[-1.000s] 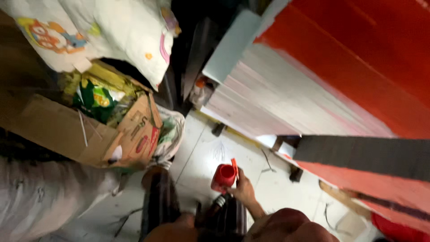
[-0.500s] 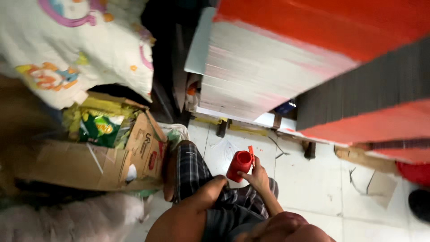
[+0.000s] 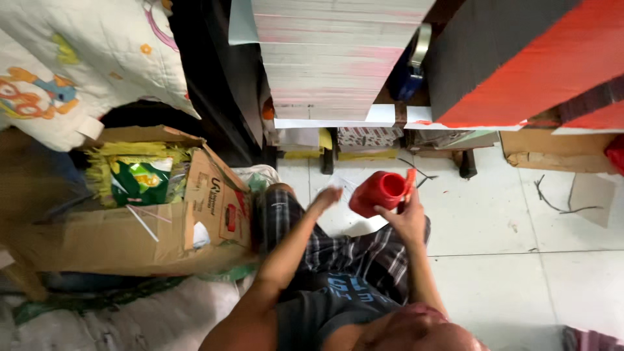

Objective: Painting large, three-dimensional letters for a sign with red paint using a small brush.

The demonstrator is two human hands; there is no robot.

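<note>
Seemingly viewed from above and behind another person's head, the head camera shows a seated person in plaid shorts [image 3: 351, 253], and the two hands in play appear to be theirs, though whose arms these are is hard to settle from this angle.

The right hand [image 3: 408, 218] is wrapped around the lower body of a red plastic cup [image 3: 377, 192], fingers closed firmly on it, with the mouth tipped toward eleven o'clock. The left hand [image 3: 325, 197] hovers just beside the cup at its nine o'clock side, fingers spread and slack, blurred, holding nothing. To handle the cup well, I judge the grip should sit low as it does, the rim kept level if anything is inside, and the free hand brought to the rim rather than the wall.

The cup is glossy, bright red, round-mouthed, with a small orange tab or spout at its one o'clock edge. It hangs above the white tiled floor [image 3: 507, 221], between the knees.

At nine o'clock sits an open cardboard box [image 3: 130, 240] holding a green packet [image 3: 140, 182]. At twelve o'clock rises a stack of paper sheets [image 3: 331, 58].
</note>
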